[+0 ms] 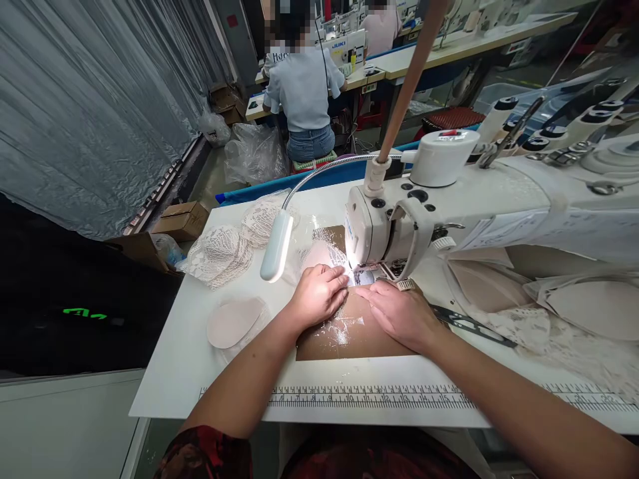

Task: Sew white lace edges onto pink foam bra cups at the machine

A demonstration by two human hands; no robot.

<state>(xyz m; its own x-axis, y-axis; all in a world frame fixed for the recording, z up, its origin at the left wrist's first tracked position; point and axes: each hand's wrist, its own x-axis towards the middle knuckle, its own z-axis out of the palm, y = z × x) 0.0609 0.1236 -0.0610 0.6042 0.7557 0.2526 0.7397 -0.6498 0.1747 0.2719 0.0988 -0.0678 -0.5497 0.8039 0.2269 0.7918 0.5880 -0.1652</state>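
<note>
The lace cup [319, 255] would likely have handled as light, soft and limp, its openwork easy to snag or stretch, so a flat, gentle hold near the margin looked safer than a tug on the mesh. It lay on the table at twelve o'clock from the left hand [322, 296], its near part hidden by the fingers, with the machine [369, 233] at its three o'clock. The brown sheet [319, 347], at six o'clock, shone as if slick. The left hand lay palm down, fingers close together; the right hand [397, 311] had its index finger stretched towards ten o'clock. Whether either pinched anything I could not tell. The cup looked pale pink with whitish patterned lace, washed out by the lamp [277, 246] at nine o'clock. A smooth, pale pad [235, 324] lay between eight and nine o'clock from the left hand.
</note>
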